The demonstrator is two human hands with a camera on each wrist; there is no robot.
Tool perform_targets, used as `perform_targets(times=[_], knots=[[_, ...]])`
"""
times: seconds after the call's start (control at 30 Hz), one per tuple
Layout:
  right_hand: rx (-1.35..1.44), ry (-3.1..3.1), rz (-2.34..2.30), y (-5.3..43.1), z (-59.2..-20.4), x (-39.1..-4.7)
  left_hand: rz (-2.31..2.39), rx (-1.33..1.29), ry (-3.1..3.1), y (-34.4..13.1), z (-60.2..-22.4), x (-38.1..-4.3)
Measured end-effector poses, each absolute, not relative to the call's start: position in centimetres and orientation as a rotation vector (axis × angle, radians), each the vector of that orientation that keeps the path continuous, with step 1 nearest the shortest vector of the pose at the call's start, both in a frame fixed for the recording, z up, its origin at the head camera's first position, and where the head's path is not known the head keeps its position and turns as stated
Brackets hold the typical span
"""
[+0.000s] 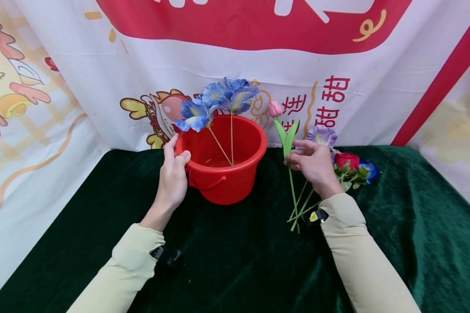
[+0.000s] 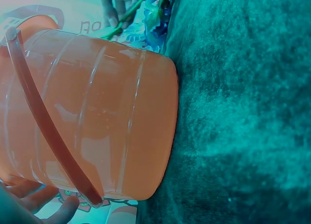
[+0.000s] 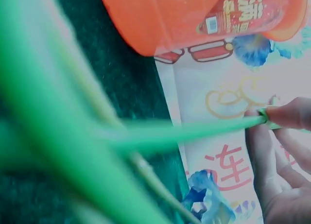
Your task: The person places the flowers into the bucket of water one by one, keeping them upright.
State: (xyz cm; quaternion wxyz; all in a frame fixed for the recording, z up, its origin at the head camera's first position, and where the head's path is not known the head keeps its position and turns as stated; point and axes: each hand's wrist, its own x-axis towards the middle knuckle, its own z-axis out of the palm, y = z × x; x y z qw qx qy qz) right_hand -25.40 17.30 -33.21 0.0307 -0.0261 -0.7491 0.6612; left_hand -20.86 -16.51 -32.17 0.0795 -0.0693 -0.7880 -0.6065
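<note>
A printed backdrop [image 1: 235, 63] (red-lettered) rises behind green cloth [image 1: 239, 256]

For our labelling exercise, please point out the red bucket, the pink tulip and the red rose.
Red bucket [image 1: 236, 184], head view: outer wall.
Pink tulip [image 1: 288, 142], head view: a leaf.
Red rose [image 1: 346, 161], head view: petals.

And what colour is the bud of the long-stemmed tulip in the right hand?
Pink: the tulip bud shows best in the head view.
</note>
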Motion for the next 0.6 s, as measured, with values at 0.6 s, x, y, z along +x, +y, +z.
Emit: perform_targets(times=[0.6], knots=[[-0.211, -2.209, 2.302, 16.43, -32.28, -24.93, -1.804, -0.194, -2.356, -16.41, -32.19, -20.86]])
